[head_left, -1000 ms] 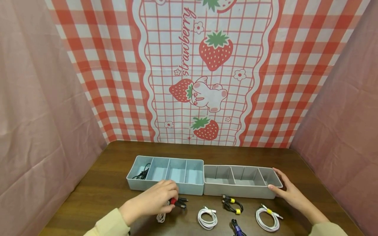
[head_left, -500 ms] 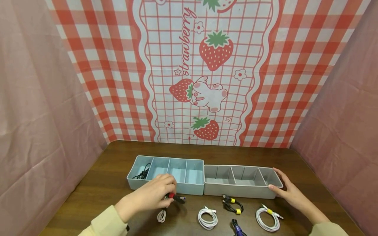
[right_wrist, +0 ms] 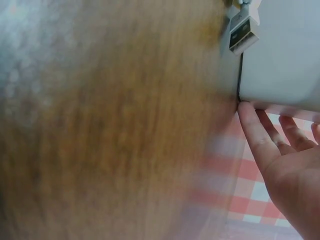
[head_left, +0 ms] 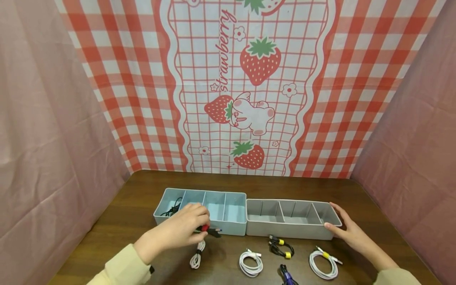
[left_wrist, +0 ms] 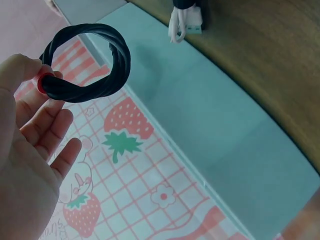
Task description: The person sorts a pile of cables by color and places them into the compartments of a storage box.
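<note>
My left hand [head_left: 179,228] pinches a coiled black cable [left_wrist: 117,65] by its red tie [left_wrist: 44,80], between thumb and fingers. In the head view the hand is in front of the light blue box [head_left: 235,227] and covers part of it. Inside that box's leftmost compartment lies another black cable [head_left: 174,208]. At the right end of the grey box [head_left: 288,230], my right hand [head_left: 352,235] rests with extended fingers touching the corner. The right wrist view shows its fingers [right_wrist: 257,132] against the box end.
In front of the boxes lie a white cable bundle [head_left: 196,259], a round white coil [head_left: 244,270], a black cable with yellow ties [head_left: 276,248], a purple-tied cable [head_left: 286,276] and a white coil with a yellow tie [head_left: 313,272]. A strawberry-printed cloth [head_left: 228,130] hangs behind the table.
My left hand has moved up and left toward the light blue box with the black cable, uncovering more of the white bundle. The right hand stays put.
</note>
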A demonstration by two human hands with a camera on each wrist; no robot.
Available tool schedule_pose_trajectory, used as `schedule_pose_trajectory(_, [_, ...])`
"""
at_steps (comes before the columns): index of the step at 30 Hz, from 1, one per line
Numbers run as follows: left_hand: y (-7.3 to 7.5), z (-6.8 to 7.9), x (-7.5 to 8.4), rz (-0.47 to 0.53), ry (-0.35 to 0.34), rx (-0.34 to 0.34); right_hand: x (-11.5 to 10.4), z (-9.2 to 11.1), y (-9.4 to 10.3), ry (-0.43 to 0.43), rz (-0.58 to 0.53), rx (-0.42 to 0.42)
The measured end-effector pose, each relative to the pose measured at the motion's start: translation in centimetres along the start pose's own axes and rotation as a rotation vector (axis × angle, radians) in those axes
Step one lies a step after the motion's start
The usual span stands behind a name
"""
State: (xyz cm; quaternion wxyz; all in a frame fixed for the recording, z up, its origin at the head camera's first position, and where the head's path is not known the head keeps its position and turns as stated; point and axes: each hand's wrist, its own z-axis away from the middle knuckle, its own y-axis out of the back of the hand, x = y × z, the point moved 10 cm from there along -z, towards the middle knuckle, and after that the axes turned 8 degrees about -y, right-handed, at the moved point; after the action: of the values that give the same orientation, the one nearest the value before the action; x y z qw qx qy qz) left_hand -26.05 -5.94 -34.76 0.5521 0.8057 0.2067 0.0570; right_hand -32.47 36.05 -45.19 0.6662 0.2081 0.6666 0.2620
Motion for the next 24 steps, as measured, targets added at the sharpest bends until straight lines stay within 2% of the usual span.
schedule_pose_trajectory(3, [0.5,-0.1,-0.3,-0.002,0.006,0.003,-0.1,0.0,0.0,0.004,0.005,0.001])
schedule_pose_trajectory(12, [1.8,-0.1,-1.6,0.033,0.098,-0.021,-0.1,0.0,0.0,-0.008,-0.004,-0.01])
schedule_pose_trajectory(24, [3.1,0.1,-3.0,0.001,0.105,0.026,0.0,0.0,0.0,-0.014,0.004,-0.014])
